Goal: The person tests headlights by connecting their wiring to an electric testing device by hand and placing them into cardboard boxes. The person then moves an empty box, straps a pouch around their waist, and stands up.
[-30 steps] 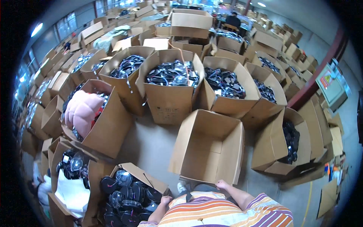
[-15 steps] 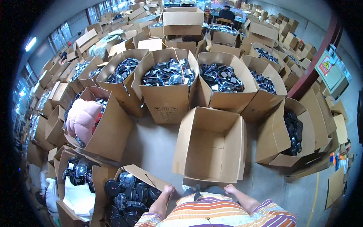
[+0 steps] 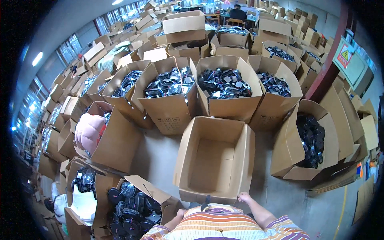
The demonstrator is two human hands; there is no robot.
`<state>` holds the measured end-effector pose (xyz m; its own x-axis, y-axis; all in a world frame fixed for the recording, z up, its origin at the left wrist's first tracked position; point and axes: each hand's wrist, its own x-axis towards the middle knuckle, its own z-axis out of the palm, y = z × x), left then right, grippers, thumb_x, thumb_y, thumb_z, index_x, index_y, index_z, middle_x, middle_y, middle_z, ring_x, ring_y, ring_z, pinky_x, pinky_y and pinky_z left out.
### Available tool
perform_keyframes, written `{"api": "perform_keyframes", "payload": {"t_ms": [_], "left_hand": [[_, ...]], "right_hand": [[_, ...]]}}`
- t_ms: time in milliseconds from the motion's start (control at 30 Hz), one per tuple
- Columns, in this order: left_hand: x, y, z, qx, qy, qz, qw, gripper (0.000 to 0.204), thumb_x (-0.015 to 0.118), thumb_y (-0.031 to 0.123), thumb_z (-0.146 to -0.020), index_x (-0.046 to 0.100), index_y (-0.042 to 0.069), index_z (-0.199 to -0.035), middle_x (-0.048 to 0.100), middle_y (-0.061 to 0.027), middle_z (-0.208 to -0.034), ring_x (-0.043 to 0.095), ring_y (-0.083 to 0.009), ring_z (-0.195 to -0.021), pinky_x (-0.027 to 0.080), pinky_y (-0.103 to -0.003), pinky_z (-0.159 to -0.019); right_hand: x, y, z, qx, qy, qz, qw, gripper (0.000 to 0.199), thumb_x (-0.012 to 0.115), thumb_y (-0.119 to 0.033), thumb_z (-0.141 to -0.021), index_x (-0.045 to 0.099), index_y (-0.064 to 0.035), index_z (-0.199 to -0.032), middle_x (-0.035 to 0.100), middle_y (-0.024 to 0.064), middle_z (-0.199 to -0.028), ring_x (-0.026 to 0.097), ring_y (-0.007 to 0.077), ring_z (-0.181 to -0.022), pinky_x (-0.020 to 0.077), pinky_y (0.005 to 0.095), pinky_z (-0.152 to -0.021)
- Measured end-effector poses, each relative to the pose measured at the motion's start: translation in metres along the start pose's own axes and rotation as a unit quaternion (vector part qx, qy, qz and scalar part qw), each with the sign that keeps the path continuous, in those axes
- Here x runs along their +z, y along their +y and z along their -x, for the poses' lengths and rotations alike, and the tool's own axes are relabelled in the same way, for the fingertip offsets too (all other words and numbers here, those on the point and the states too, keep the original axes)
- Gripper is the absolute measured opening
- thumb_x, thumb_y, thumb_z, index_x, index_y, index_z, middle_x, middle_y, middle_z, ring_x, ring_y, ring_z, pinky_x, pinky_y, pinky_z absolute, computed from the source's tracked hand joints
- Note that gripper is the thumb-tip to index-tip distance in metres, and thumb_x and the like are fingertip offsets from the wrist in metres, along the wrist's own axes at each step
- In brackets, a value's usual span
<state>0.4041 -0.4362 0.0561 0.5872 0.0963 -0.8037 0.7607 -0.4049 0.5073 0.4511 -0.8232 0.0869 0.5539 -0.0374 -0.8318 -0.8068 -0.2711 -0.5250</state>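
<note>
Right in front of me stands a big cardboard box (image 3: pixel 214 160) with its top open and nothing inside. My right hand (image 3: pixel 244 197) is closed at the near right corner of this box, its fingers on the rim. Low beside my body, my left hand (image 3: pixel 181 213) looks curled. It is next to the flap of a carton of parts (image 3: pixel 150 188), and its fingers are mostly hidden, so what it holds, if anything, does not show. Black round parts with clear lenses (image 3: pixel 132 208) fill that carton.
Tall cartons of wired black parts (image 3: pixel 226 82) line up behind the open box. A pink cushion (image 3: pixel 89 130) lies on a left carton; another carton of black parts (image 3: pixel 312 140) stands right. Flattened cardboard (image 3: pixel 334 184) leans by a red post (image 3: pixel 330 60). A person (image 3: pixel 237 15) sits far back.
The view has shifted and turned slightly; the open box now appears nearer and further left. My right hand has come up to its near right corner. My left hand sits lower, closer to my body.
</note>
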Motion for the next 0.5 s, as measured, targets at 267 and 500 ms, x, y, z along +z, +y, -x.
{"api": "perform_keyframes", "payload": {"t_ms": [267,500], "left_hand": [[0.053,0.052,-0.063,0.206,-0.054,-0.436,0.875,0.022,0.046,0.023,-0.062,0.056,0.007,-0.073,0.055,-0.0128,-0.071,0.052,-0.0220,-0.070,0.041,-0.031,-0.061],[0.117,0.173,-0.003,0.187,-0.076,-0.232,0.952,0.028,0.046,0.026,-0.062,0.053,0.006,-0.080,0.053,-0.0149,-0.078,0.050,-0.0268,-0.075,0.039,-0.034,-0.066]], "right_hand": [[-0.053,0.054,0.011,0.057,0.025,-0.065,0.996,0.019,0.041,-0.022,-0.074,0.049,-0.0045,-0.074,0.051,0.0067,-0.059,0.048,0.0111,-0.044,0.0339,0.0192,-0.034],[-0.054,0.053,0.011,0.057,0.024,-0.090,0.994,0.019,0.039,-0.020,-0.075,0.048,-0.0034,-0.072,0.051,0.0066,-0.057,0.047,0.0113,-0.045,0.0348,0.0193,-0.036]]}}
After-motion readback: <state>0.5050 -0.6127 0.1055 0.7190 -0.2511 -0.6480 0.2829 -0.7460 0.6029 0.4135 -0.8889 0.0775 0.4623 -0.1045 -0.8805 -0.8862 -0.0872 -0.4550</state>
